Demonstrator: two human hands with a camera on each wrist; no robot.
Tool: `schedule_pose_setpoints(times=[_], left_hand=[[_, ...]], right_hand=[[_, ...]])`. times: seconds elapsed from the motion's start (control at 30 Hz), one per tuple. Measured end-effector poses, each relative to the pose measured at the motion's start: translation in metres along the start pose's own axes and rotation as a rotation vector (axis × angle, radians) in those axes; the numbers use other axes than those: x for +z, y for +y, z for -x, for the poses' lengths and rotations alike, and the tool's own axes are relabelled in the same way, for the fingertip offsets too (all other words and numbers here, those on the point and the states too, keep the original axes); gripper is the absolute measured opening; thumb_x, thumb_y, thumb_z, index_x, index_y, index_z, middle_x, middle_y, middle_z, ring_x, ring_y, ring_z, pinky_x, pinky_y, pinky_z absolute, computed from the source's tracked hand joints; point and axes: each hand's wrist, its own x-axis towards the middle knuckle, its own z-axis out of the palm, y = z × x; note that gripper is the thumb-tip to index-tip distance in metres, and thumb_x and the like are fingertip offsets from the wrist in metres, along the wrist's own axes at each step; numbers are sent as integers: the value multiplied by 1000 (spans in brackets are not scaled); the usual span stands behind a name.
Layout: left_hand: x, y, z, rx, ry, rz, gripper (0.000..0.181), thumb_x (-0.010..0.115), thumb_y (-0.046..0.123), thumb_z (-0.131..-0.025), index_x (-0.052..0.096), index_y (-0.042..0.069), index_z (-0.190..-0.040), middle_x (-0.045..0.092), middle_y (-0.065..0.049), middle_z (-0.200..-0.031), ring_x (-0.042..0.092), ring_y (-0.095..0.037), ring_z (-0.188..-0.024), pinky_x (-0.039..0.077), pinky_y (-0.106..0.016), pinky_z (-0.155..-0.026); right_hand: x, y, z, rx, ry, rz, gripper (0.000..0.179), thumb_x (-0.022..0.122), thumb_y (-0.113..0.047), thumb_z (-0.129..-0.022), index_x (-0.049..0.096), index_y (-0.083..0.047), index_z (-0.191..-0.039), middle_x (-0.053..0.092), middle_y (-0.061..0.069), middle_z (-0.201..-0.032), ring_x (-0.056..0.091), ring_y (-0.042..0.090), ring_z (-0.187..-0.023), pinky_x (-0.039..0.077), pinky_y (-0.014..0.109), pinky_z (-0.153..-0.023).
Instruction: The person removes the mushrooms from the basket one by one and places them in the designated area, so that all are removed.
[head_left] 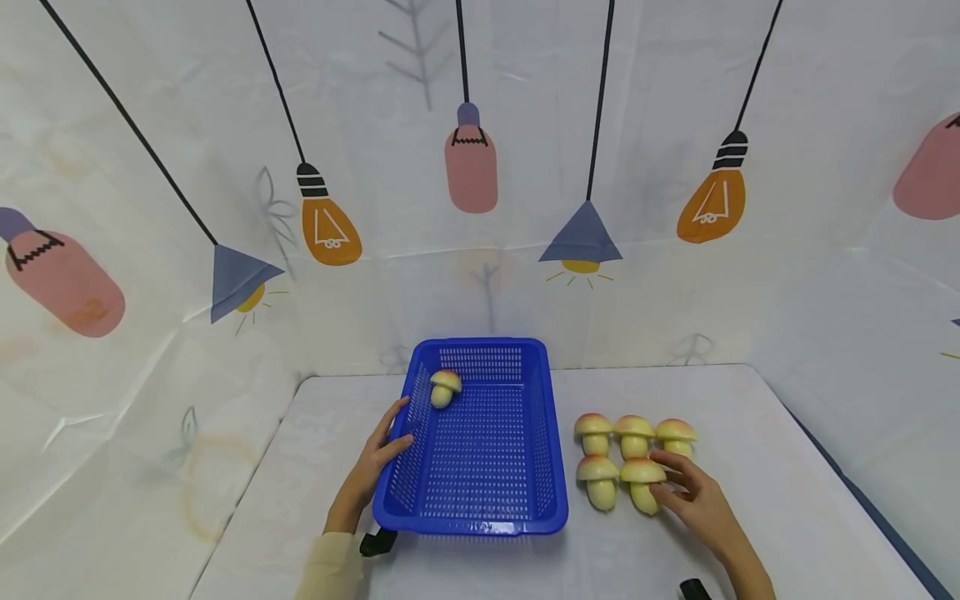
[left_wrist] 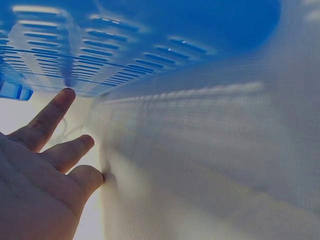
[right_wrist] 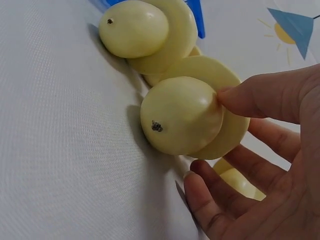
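Note:
A toy mushroom [head_left: 642, 485] with a cream stem and reddish-yellow cap lies at the near right of a group on the table. My right hand [head_left: 693, 500] is at this mushroom, thumb on its stem and fingers round the cap's far side; the right wrist view shows the stem [right_wrist: 182, 116] close up. My left hand [head_left: 375, 462] rests against the left side of a blue plastic basket [head_left: 470, 527], thumb at the rim. In the left wrist view its fingers [left_wrist: 55, 112] are extended beside the slotted basket wall. Inside the basket, a single mushroom [head_left: 444, 388] lies at the far left.
Several more mushrooms [head_left: 600, 482] lie in two rows right of the basket. The table [head_left: 750, 433] has a white cover. Behind it hangs a pale cloth [head_left: 405, 308] printed with lamps. Black straps show near both wrists.

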Motion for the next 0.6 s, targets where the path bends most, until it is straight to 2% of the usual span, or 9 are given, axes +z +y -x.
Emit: schedule_pose_setpoints(times=[0.33, 0.6], left_hand=[[0, 1, 1, -5, -4, -3, 68, 55, 27, -103, 24, 37, -163, 33, -26, -161, 59, -43, -123, 57, -54, -92], [1, 0, 0, -3, 9, -5, 68, 55, 25, -103, 25, 35, -163, 35, -27, -159, 59, -43, -122, 57, -55, -91]], right_hand=[[-4, -5, 2, 12, -17, 25, 54, 77, -18, -93, 57, -4, -141, 59, 19, -143, 52, -15, -106, 55, 24, -80], [-11, -17, 3, -58, 33, 91, 55, 78, -20, -93, 56, -4, -140, 62, 13, -138, 50, -16, -112, 56, 24, -80]])
